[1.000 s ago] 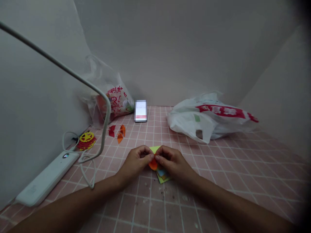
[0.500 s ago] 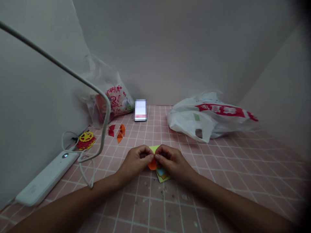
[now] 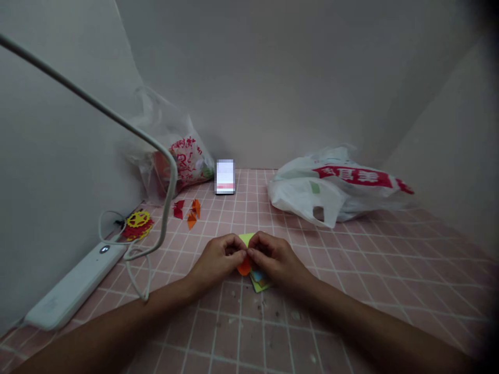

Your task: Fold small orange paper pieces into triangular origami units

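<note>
Between both hands is a small piece of orange paper (image 3: 244, 267), pinched near its top and partly covered by the fingers. My left hand (image 3: 220, 258) is closed on its left side, thumb against forefinger. From the right, my right hand (image 3: 276, 259) pinches the same paper, its fingertips meeting those of the left. Under the hands lies a stack of coloured paper sheets (image 3: 259, 285), with yellow, blue and green showing. Farther off to the left rest folded orange paper pieces (image 3: 192, 220) and a folded red paper piece (image 3: 178, 209).
A lit phone (image 3: 225, 177) stands at the back. Left of it is a clear plastic bag (image 3: 191, 161) with red print; a white plastic bag (image 3: 307, 192) lies right. A white power strip (image 3: 78, 288), yellow and red cutouts (image 3: 138, 221) and a looping cable (image 3: 171, 176) occupy the left side.
</note>
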`<control>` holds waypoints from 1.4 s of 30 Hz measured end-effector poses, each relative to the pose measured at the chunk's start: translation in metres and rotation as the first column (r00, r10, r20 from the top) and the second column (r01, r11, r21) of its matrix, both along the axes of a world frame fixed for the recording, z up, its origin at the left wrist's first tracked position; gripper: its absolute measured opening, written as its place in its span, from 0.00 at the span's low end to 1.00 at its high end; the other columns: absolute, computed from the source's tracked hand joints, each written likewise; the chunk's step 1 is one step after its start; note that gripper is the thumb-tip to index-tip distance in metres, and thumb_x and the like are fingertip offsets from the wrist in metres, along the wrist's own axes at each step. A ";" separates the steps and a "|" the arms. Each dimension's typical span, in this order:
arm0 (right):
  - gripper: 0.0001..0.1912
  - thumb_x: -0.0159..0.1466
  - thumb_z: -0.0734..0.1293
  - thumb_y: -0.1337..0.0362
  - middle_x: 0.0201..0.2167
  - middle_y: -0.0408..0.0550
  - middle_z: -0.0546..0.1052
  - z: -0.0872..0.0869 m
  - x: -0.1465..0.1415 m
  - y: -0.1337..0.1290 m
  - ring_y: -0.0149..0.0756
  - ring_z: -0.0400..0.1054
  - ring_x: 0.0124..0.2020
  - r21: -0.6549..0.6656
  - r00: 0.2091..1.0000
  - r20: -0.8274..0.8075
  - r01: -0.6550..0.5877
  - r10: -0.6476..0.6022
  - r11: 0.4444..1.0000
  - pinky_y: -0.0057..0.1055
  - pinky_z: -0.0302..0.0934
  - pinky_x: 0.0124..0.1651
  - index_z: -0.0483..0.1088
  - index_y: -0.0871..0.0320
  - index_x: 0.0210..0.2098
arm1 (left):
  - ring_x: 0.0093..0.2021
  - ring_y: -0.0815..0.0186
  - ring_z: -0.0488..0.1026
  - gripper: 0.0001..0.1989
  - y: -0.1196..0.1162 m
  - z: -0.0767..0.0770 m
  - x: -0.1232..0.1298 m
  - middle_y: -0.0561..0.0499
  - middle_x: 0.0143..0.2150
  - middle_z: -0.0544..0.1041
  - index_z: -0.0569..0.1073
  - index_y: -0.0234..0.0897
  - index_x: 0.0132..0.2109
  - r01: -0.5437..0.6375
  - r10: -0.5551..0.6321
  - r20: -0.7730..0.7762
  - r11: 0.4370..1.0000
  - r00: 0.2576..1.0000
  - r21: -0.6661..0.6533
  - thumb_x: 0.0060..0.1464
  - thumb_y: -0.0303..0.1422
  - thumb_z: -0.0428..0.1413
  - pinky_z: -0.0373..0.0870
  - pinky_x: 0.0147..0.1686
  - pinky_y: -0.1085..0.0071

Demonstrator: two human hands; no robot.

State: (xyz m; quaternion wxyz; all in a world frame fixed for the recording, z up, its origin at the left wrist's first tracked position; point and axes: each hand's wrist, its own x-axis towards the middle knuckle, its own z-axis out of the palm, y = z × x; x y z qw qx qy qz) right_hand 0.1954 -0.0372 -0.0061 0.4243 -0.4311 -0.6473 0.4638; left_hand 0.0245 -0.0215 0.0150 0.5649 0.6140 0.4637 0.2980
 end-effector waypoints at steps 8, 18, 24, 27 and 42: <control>0.06 0.59 0.64 0.66 0.20 0.39 0.66 0.004 -0.001 -0.003 0.29 0.59 0.22 -0.050 0.988 -0.075 0.129 -0.133 0.990 0.25 0.53 0.24 0.63 0.57 0.26 | 0.33 0.68 0.70 0.13 -0.002 -0.001 -0.001 0.52 0.32 0.72 0.72 0.34 0.37 0.022 -0.025 0.143 0.999 0.989 0.026 0.58 0.41 0.53 0.67 0.35 0.72; 0.05 0.61 0.63 0.67 0.22 0.41 0.69 0.005 -0.001 -0.007 0.30 0.62 0.23 0.146 0.973 0.058 0.212 -0.222 0.966 0.26 0.55 0.26 0.65 0.57 0.27 | 0.32 0.67 0.68 0.08 -0.002 0.001 -0.001 0.51 0.33 0.71 0.71 0.35 0.36 -0.026 0.037 -0.057 0.982 0.998 0.187 0.54 0.36 0.55 0.66 0.31 0.72; 0.06 0.61 0.63 0.65 0.23 0.40 0.68 0.004 -0.002 -0.008 0.30 0.61 0.23 0.134 0.972 0.039 0.224 -0.231 0.965 0.27 0.55 0.26 0.64 0.57 0.28 | 0.33 0.67 0.70 0.06 -0.006 0.001 0.000 0.52 0.34 0.73 0.70 0.37 0.38 -0.011 0.098 -0.215 0.929 0.972 0.370 0.51 0.30 0.57 0.66 0.32 0.72; 0.06 0.60 0.64 0.65 0.22 0.40 0.68 0.005 -0.003 -0.009 0.30 0.61 0.23 0.074 0.975 0.000 0.221 -0.221 0.973 0.27 0.56 0.25 0.64 0.57 0.27 | 0.30 0.68 0.69 0.04 -0.008 -0.001 0.000 0.54 0.31 0.73 0.69 0.37 0.38 0.022 0.085 -0.241 0.913 0.967 0.408 0.53 0.27 0.55 0.64 0.30 0.73; 0.08 0.59 0.66 0.62 0.20 0.39 0.70 0.001 -0.006 -0.006 0.30 0.64 0.21 -0.167 0.948 -0.214 0.203 -0.237 0.965 0.27 0.59 0.25 0.62 0.56 0.27 | 0.32 0.68 0.71 0.05 -0.007 -0.002 -0.004 0.51 0.32 0.73 0.71 0.35 0.36 0.089 0.107 -0.275 0.783 0.955 0.615 0.53 0.23 0.53 0.66 0.33 0.71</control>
